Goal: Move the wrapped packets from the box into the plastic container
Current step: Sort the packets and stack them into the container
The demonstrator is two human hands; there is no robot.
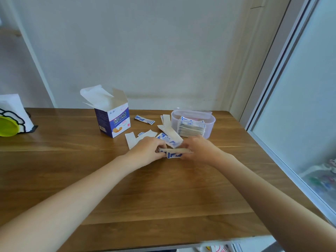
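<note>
Small bunch of packets (pixel 172 153) held between both hands just above the table (pixel 127 188), mid-surface, in front of the container (pixel 209 122). Left hand (pixel 147 150) grips the bunch's left end, fingers curled round it; right hand (pixel 198 148) grips the right end, fingers curled, tips hidden behind the packets. More loose packets lie on the table just beyond the hands: a white-side-up pair (pixel 132 140) left of the bunch, a tilted overlapping few (pixel 170 136) between hands and container, one blue-printed packet (pixel 144 120) farther back, two more (pixel 165 120) touching the container's left side. Container is translucent plastic, oval, open, with a thick stack (pixel 191 127) of packets inside; a lid seems to sit behind it, unclear. Box (pixel 116 122) stands upright left of the container, well apart, top flaps open, blue and white print facing the camera. Table is brown wood-grain, pushed to a plain white wall (pixel 154 42). Far left edge: a white stand (pixel 14 110) with black outline drawing and a lime green round thing (pixel 7 126) in front of it. Right side: frosted glass door (pixel 300 79) with grey frame, blurred coloured items behind the glass low down. Both forearms bare, reaching in from the bottom corners.
</note>
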